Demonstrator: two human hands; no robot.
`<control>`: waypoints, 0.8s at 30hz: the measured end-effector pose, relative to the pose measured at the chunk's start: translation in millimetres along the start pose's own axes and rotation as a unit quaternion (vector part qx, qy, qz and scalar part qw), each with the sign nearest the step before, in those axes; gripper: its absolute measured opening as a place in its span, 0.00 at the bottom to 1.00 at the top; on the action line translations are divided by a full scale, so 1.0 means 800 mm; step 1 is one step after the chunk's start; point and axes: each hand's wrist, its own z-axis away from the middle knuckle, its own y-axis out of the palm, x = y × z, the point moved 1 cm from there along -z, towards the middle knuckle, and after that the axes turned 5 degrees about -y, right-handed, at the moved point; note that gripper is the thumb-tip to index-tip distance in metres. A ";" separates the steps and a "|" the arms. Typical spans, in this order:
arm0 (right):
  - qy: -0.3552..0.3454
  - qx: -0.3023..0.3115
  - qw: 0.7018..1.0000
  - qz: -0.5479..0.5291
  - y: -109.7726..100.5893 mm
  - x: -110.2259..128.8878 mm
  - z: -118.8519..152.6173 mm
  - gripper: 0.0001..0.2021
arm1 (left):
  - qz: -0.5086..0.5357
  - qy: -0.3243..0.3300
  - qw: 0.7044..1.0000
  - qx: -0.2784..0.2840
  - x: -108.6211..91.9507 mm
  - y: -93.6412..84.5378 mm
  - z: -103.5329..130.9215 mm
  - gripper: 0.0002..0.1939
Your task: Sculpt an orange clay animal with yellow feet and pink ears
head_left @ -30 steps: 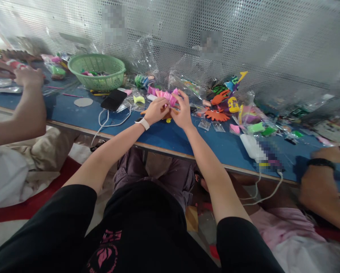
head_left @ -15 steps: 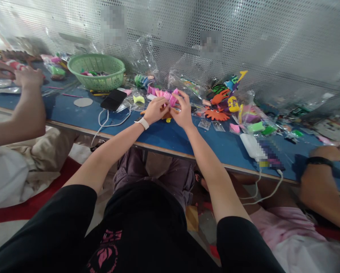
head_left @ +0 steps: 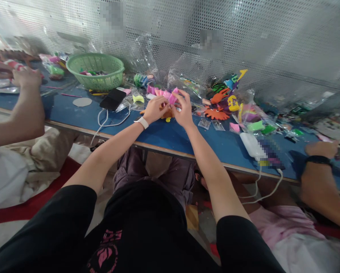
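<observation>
A pink modelled piece [head_left: 173,96] is being held above the blue table [head_left: 113,131] between the thumb and fingers of the right hand [head_left: 184,110], which are being kept slightly curved around it. The left hand's [head_left: 155,109] fingertips are being held pinched near its lower edge; whether anything is being gripped there cannot be told. Pink lettering and an emblem are being displayed on the black T-shirt [head_left: 141,227], too unclear to be read. An orange crab figure [head_left: 217,113] is being supported by the table to the right.
</observation>
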 end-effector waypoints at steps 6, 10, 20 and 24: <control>-0.013 -0.010 1.000 -0.022 -0.002 -0.005 0.000 0.36 | 0.003 0.004 1.000 -0.015 0.000 0.000 0.000 0.07; 0.004 -0.014 1.000 -0.010 -0.003 -0.005 0.001 0.37 | 0.007 0.000 1.000 -0.009 0.001 0.001 0.000 0.08; 0.040 -0.049 0.998 -0.025 0.000 -0.009 -0.001 0.43 | 0.029 0.003 1.000 0.002 0.004 0.006 0.001 0.06; 0.035 -0.053 0.997 -0.033 0.000 -0.015 -0.001 0.43 | 0.028 -0.002 1.000 0.006 0.008 0.008 0.001 0.05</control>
